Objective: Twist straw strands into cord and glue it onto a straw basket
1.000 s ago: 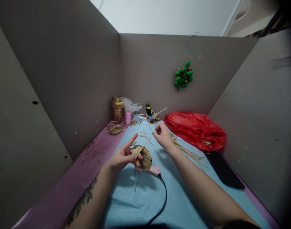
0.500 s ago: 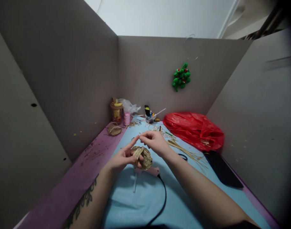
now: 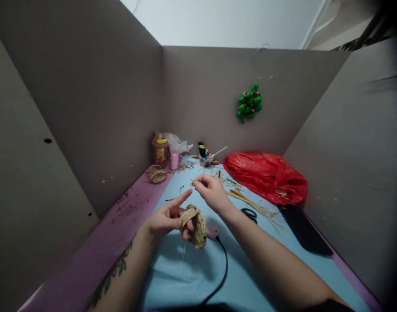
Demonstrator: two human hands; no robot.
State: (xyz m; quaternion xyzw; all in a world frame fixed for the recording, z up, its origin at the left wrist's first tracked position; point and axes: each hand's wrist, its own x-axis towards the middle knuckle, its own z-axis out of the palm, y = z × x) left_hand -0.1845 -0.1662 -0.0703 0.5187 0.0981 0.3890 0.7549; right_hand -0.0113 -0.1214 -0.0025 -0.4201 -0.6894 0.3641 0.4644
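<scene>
My left hand [image 3: 167,219] grips a small round woven straw piece [image 3: 198,227], with some fingers passed through its band and the index finger stretched out. My right hand [image 3: 211,190] is closed in a pinch just beyond that index finger, apart from it. A tiny bit of pale material seems to show at the right fingertips, too small to name. Below the straw piece lies a pink glue gun [image 3: 213,232] with a black cord, partly hidden by the woven piece.
Black scissors [image 3: 249,214] and loose straw strands [image 3: 250,203] lie right of my right forearm. Farther back are a red plastic bag [image 3: 263,175], a pink thread spool [image 3: 174,160], a lidded cup [image 3: 160,151] and another woven piece [image 3: 156,174]. A black flat object [image 3: 304,229] lies at right.
My hands have parted a little; the right one has moved up and away from the left index fingertip. The woven piece has tilted and dropped slightly. More of the scissors shows.
</scene>
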